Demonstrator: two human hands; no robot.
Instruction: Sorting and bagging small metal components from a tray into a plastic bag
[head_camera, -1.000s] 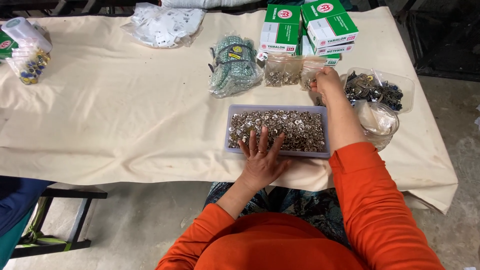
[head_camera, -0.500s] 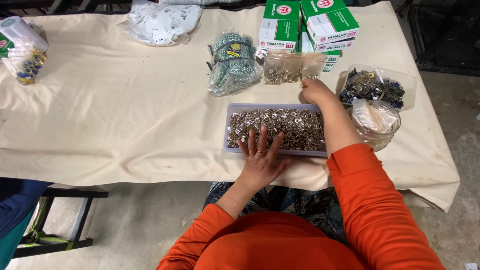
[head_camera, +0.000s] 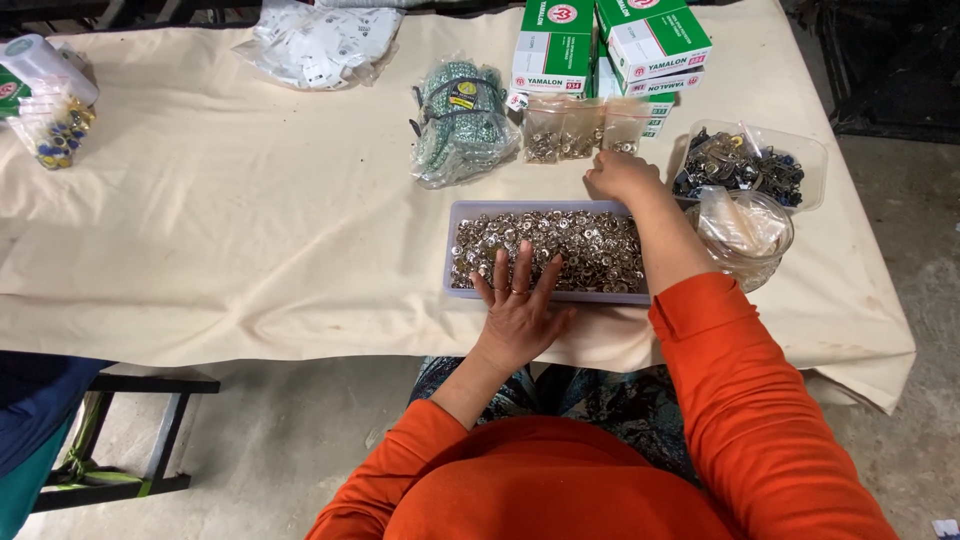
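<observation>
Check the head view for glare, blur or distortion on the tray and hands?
Head view: soft, even light, faint shadows; small glints on the silver metal snaps in the lilac plastic tray, not blown out. Left hand sharp; right hand slightly soft. Cream tablecloth edges bow, wide-angle distortion.

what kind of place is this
Likely a small workshop packing bench: a cloth-covered table, a tray of small metal fasteners under the left hand, and stacked green-and-white boxes.
</observation>
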